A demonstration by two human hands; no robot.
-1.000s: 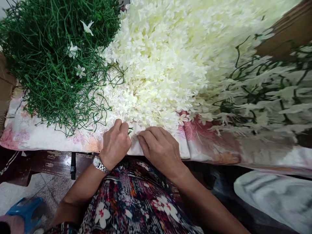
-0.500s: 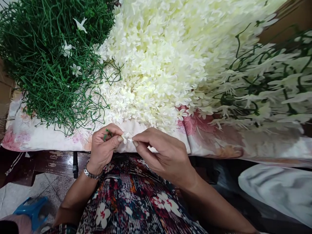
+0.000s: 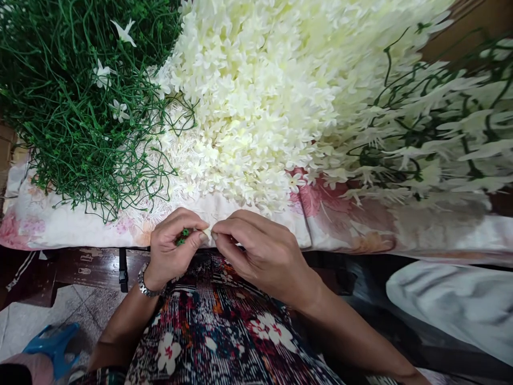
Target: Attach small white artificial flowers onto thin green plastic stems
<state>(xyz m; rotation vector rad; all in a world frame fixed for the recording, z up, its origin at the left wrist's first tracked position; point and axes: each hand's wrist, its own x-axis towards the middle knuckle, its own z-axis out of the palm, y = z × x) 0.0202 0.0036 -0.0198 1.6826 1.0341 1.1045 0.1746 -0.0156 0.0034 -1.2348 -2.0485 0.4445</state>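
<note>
Just over the cloth's front edge, my two hands meet at the fingertips. My left hand [image 3: 176, 240] is closed in a pinch on a small white artificial flower [image 3: 208, 231]. Green tips of a plastic stem [image 3: 182, 237] poke out between its thumb and fingers. My right hand [image 3: 260, 251] pinches at the flower's other side, thumb against forefinger; the small white piece in it is mostly hidden by the fingertips. Beyond my hands lies a big heap of white artificial flowers [image 3: 256, 107], with fine white stamens [image 3: 164, 144] at its left edge.
A pile of green plastic stems [image 3: 88, 107] covers the back left. At right lie white flowers with green stems attached [image 3: 420, 133]. The floral cloth [image 3: 80, 224] spans the table. Cardboard [image 3: 473, 32] stands at back right, a blue stool [image 3: 54, 345] at lower left, white fabric [image 3: 444, 305] at lower right.
My right hand has moved slightly left, closing the gap between the fingertips, so less of the white flower shows. More of the green tips shows in my left hand.
</note>
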